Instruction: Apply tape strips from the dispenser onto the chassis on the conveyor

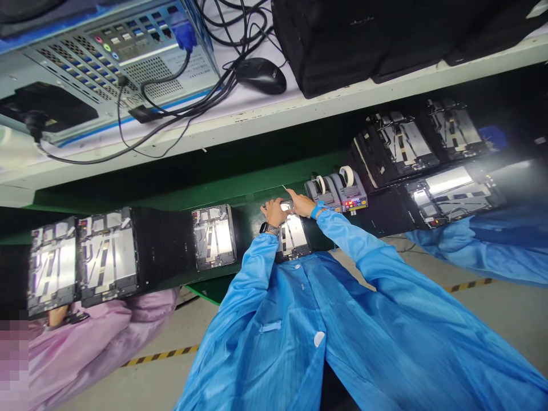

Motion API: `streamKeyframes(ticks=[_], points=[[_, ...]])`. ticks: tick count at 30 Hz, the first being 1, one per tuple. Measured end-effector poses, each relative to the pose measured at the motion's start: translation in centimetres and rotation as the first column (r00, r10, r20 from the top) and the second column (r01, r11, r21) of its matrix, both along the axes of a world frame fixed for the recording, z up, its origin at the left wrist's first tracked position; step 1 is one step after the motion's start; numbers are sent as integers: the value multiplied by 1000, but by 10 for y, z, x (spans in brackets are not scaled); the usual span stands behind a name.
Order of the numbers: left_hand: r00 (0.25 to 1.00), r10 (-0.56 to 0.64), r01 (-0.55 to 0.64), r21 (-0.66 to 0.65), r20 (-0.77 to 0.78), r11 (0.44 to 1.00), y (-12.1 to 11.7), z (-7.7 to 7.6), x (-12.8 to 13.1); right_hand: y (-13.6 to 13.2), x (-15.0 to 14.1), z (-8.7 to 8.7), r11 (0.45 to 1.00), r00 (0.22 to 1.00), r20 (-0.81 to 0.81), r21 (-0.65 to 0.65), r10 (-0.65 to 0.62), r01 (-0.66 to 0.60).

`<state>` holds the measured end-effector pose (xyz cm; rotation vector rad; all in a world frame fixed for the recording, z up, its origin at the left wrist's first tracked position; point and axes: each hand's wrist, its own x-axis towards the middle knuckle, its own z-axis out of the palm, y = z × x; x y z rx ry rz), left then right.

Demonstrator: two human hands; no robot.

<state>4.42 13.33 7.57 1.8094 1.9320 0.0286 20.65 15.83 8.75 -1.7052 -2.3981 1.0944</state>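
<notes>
An opened tablet [293, 235] with silvery inner parts lies in front of me on the bench, close to my body. My left hand [274, 213], with a dark watch on its wrist, is at the tablet's upper left end, its fingers bent and pressed onto it. At the upper right end, my right hand [301, 204] has its fingers closed around a thin pale stick-like tool [284, 188], whose tip sticks up past the thumb. The fingers hide that end of the tablet and the tool's lower part. A blue band circles my right wrist.
Right of my hands stand two grey tape dispensers [350, 191]. Another opened tablet [214, 237] lies to my left; several more lie farther left and right. Neighbouring people's pink [107, 328] and blue sleeves reach the bench. A shelf above holds a computer case [128, 74], cables and a mouse [261, 75].
</notes>
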Motion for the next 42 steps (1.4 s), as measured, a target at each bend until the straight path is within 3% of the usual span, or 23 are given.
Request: streamKeyframes(ticks=[8, 17, 30, 36, 42], points=[[1000, 10, -10, -11, -3, 1000, 1, 3, 1, 3, 4, 8, 999, 997, -77, -29, 22, -24], [1000, 13, -13, 16, 1, 1000, 1, 0, 1, 4, -6, 2, 998, 998, 30, -5, 57, -57], [1000, 7, -7, 11, -4, 1000, 1, 0, 1, 2, -17, 10, 996, 985, 160, 47, 63, -72], [1000, 14, -14, 15, 0, 1000, 1, -2, 0, 16, 9, 4, 982, 969, 201, 150, -141, 112], [1000, 25, -25, 24, 4, 999, 0, -4, 1, 1, 31, -4, 956, 972, -6, 181, -234, 231]])
